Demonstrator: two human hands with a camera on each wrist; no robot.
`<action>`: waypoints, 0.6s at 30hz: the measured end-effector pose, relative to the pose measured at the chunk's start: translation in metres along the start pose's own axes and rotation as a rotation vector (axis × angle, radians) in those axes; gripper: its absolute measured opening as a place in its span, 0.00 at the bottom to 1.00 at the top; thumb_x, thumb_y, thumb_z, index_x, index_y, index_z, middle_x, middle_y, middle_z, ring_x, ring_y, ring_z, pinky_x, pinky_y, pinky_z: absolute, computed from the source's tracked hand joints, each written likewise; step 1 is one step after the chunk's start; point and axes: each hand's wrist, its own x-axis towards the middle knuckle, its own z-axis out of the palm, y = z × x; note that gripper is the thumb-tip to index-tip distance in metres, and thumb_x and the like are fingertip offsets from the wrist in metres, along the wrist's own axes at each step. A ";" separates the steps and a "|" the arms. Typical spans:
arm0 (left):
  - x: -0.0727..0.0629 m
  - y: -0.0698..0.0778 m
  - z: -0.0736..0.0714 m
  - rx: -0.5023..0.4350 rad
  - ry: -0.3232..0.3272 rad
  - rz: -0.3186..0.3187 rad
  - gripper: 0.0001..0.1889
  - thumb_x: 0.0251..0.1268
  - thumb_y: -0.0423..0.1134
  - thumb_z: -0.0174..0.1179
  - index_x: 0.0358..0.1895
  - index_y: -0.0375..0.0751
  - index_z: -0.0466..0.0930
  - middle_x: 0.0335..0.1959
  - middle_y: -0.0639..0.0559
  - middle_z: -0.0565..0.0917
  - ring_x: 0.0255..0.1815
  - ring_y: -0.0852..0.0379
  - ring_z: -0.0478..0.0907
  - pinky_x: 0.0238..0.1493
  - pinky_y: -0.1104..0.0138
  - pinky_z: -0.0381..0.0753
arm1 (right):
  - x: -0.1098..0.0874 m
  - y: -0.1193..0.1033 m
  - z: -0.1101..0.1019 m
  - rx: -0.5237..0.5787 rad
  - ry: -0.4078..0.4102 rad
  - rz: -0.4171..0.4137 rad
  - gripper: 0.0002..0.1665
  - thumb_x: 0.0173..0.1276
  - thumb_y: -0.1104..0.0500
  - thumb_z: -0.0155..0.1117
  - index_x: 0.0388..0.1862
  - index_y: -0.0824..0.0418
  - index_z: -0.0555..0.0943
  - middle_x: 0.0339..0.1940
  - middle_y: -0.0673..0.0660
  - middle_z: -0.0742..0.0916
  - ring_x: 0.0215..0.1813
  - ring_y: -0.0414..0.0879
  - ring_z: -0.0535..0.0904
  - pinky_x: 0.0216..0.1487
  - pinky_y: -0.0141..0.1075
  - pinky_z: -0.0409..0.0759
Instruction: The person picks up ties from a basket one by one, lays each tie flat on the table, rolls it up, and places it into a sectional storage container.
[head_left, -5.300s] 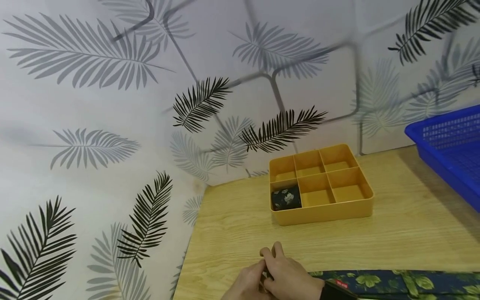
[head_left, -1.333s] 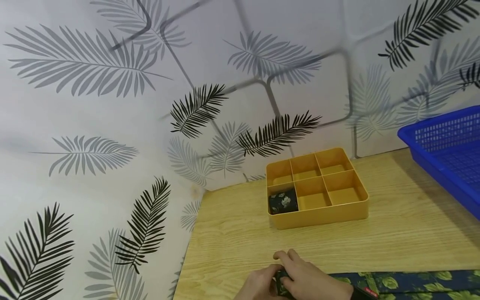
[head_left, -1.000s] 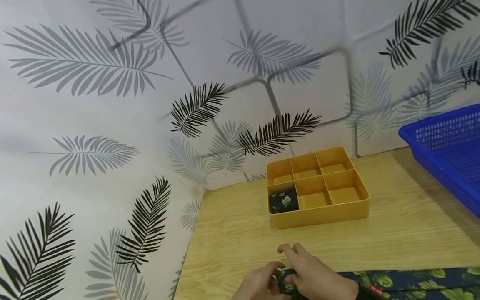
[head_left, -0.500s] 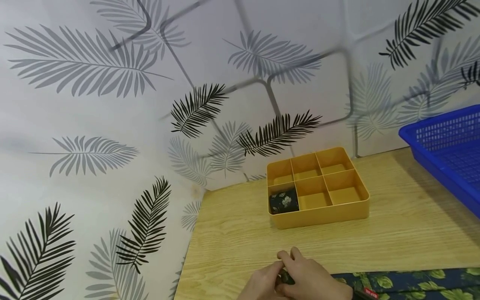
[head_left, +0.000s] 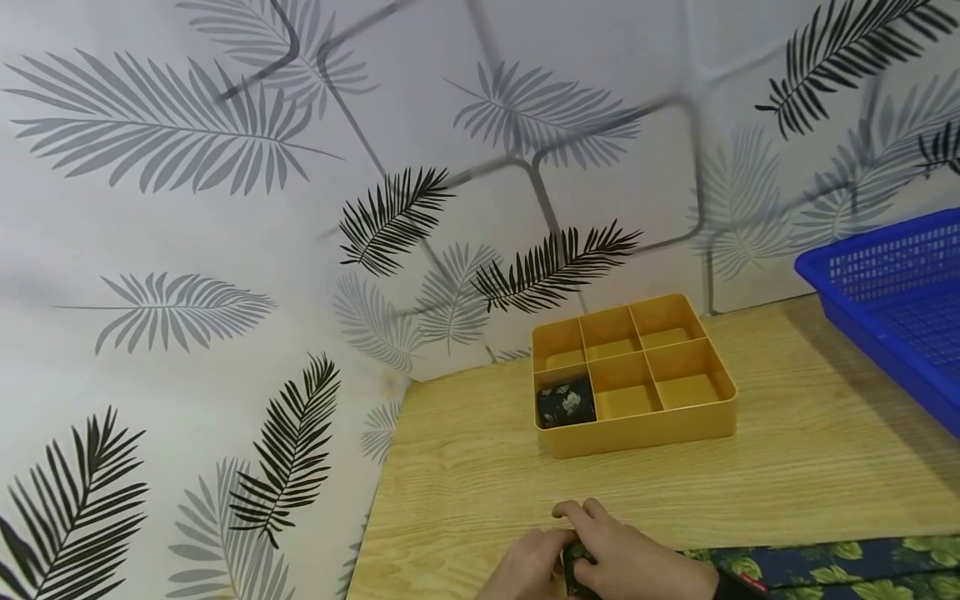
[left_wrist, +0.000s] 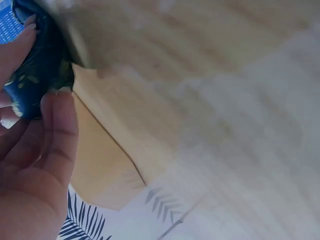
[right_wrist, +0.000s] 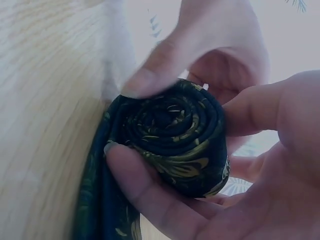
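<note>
A dark blue floral necktie [head_left: 847, 567] lies flat along the front of the table, its left end wound into a thick roll [right_wrist: 175, 135]. My left hand [head_left: 525, 567] grips the far side of the roll in the head view, and in the left wrist view my left hand [left_wrist: 40, 170] has its fingertips on the fabric. My right hand [head_left: 633, 558] holds the near side, its thumb and fingers curled around the coil in the right wrist view. A second rolled floral piece [head_left: 567, 402] sits in the front-left compartment of the yellow divided box [head_left: 637, 429].
The box stands on the wood-grain table [head_left: 465, 467] beyond my hands, close to the leaf-patterned wall [head_left: 262, 217]. A blue mesh basket [head_left: 885, 333] stands at the right side.
Both hands have shifted to the right along the necktie, and more of it is wound into the roll. Fingers loosened and closed again on the way. The box and basket have stayed put.
</note>
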 end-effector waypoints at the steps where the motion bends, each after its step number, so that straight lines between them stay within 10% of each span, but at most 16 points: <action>1: -0.001 -0.001 0.001 0.008 -0.001 0.012 0.21 0.61 0.39 0.69 0.57 0.39 0.80 0.41 0.53 0.87 0.35 0.71 0.75 0.38 0.82 0.72 | -0.001 0.000 0.000 -0.003 -0.002 -0.008 0.28 0.73 0.61 0.58 0.69 0.62 0.65 0.49 0.56 0.73 0.35 0.42 0.71 0.33 0.32 0.70; 18: 0.000 0.004 0.002 0.015 -0.009 -0.015 0.26 0.60 0.47 0.70 0.58 0.38 0.77 0.45 0.51 0.87 0.44 0.68 0.82 0.43 0.80 0.77 | -0.005 -0.007 -0.002 -0.182 0.121 0.012 0.32 0.65 0.59 0.64 0.68 0.61 0.69 0.45 0.55 0.74 0.21 0.40 0.64 0.21 0.32 0.63</action>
